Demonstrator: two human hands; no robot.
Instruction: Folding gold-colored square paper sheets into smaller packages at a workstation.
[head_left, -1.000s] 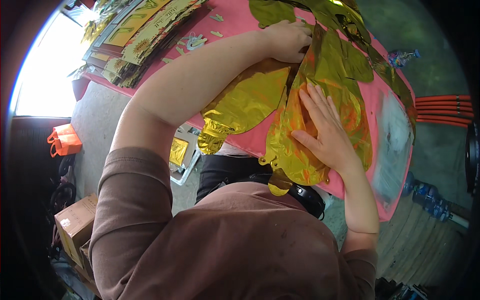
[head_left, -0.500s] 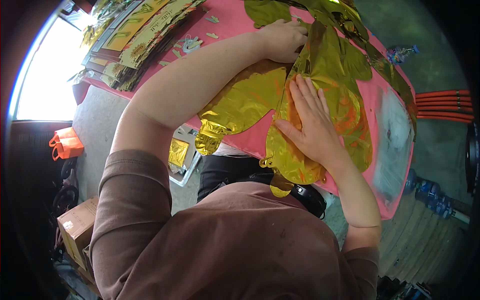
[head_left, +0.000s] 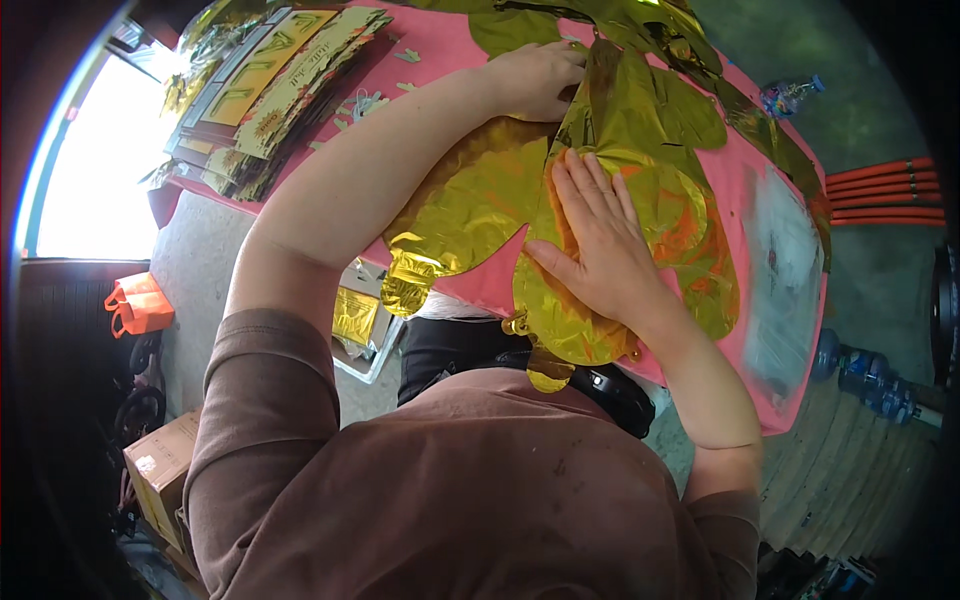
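Observation:
Flat gold foil balloons (head_left: 660, 215) lie spread over a pink table (head_left: 480, 285). My right hand (head_left: 595, 240) rests flat, fingers apart, pressing down on the near balloon. My left hand (head_left: 540, 80) reaches farther up the table, with its fingers curled on the edge of a gold foil sheet (head_left: 470, 205) where it meets the other balloons. The fingertips of that hand are partly hidden by the foil.
Stacks of gold printed cards (head_left: 265, 85) sit at the table's far left. A clear plastic sheet (head_left: 785, 290) lies on the right part of the table. Water bottles (head_left: 870, 375), orange pipes (head_left: 885, 195), an orange bag (head_left: 140, 305) and a cardboard box (head_left: 160, 475) are on the floor.
My right hand has slid slightly up and left over the gold foil, still pressing it flat. My left hand stays at the foil's far edge.

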